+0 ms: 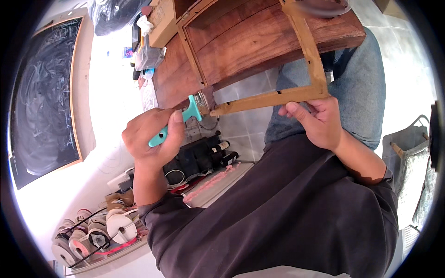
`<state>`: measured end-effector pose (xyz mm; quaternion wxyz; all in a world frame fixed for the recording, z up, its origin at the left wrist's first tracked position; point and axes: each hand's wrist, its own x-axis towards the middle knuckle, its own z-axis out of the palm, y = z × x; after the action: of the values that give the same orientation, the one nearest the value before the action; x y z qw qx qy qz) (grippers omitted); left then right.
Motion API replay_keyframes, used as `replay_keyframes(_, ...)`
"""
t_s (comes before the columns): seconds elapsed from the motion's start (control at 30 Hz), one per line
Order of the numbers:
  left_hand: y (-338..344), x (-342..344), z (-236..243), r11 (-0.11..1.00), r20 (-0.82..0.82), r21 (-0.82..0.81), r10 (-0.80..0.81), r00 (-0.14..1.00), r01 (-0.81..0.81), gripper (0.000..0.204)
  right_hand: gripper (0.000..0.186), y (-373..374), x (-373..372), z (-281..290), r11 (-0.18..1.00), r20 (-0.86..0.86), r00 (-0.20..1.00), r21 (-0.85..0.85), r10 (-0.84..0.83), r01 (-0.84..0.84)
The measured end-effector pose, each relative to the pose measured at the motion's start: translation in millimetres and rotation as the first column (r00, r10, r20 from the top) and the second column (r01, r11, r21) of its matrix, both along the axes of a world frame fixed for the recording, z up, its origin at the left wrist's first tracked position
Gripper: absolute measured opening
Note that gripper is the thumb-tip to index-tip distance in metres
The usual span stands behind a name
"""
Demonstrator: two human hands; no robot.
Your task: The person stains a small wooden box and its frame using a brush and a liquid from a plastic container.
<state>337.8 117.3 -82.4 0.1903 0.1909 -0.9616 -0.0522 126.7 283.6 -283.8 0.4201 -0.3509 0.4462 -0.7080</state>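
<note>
My left hand point(155, 134) is closed around the turquoise handle of a paintbrush point(192, 110). The brush's dark bristles touch the near left corner of a light-brown wooden frame point(259, 100). At the frame's near right corner, my right hand point(320, 120) pinches the lower bar between thumb and fingers. The frame reaches out over the reddish-brown wooden table point(259, 37), its near bar standing clear of the table's edge.
A shallow bowl point(320, 7) stands at the table's far right. Boxes and a clear plastic container point(149, 56) crowd its left end. A blackboard point(46, 97) hangs on the left wall. Ribbon spools point(121, 225) lie low on the left, and a chair point(410, 162) is at the right.
</note>
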Motion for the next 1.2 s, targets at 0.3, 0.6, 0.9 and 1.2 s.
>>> replay_keyframes(0.3, -4.0, 2.8, -7.7, 0.998, 0.049, -0.007, -0.065, 0.997, 0.066, 0.010, 0.018, 1.7, -0.1, 1.9, 0.998, -0.023, 1.000, 0.062, 0.013, -0.012)
replay_keyframes(0.6, -5.2, 5.6, -3.7, 0.988, -0.043, -0.098, -0.127, 0.991, 0.122, 0.010, 0.017, 2.5, -0.2, 0.5, 0.998, -0.037, 0.999, 0.061, 0.007, -0.005)
replay_keyframes(0.9, -5.0, 8.7, -0.8, 0.999, -0.028, 0.006, -0.037, 0.999, 0.037, 0.009, 0.017, 2.0, 0.2, 1.2, 0.999, -0.057, 0.998, 0.050, -0.016, 0.019)
replay_keyframes(1.2, 4.9, 30.3, -3.4, 0.971, -0.165, 0.205, 0.155, 0.974, -0.120, 0.014, 0.018, 4.0, -3.3, 7.7, 0.993, -0.064, 0.997, 0.118, 0.033, -0.025)
